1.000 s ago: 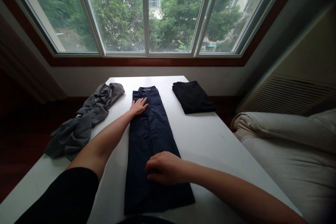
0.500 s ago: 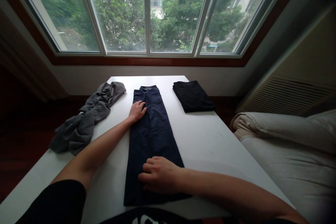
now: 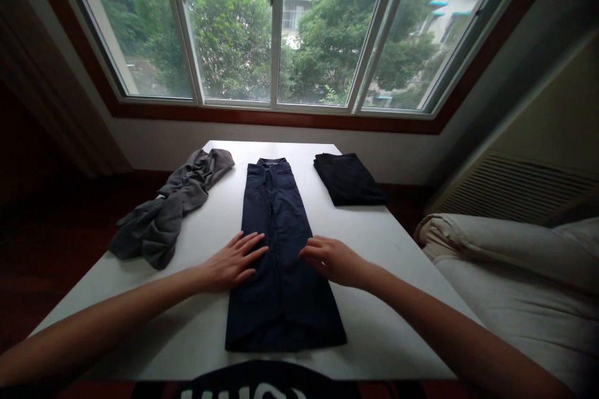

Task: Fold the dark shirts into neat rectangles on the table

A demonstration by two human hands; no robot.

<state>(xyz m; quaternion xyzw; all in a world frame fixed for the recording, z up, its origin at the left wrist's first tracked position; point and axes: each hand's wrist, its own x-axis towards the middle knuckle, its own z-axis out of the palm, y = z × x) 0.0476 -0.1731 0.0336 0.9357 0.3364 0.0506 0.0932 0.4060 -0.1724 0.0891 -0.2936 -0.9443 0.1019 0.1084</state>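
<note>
Dark navy trousers (image 3: 278, 249) lie folded lengthwise down the middle of a white table (image 3: 384, 299), waistband at the far end. My left hand (image 3: 234, 260) rests flat on their left edge near the middle, fingers spread. My right hand (image 3: 333, 259) lies on their right edge at the same height, fingers slightly curled and apart, holding nothing.
A crumpled grey garment (image 3: 173, 206) hangs over the table's left edge. A folded black garment (image 3: 349, 179) sits at the far right corner. A cushioned beige seat (image 3: 515, 274) stands to the right. Wide windows (image 3: 281, 31) run behind the table.
My left hand slid back from near the waistband to the middle of the trousers. My right hand moved from the lower leg up to the right edge. The camera drew back.
</note>
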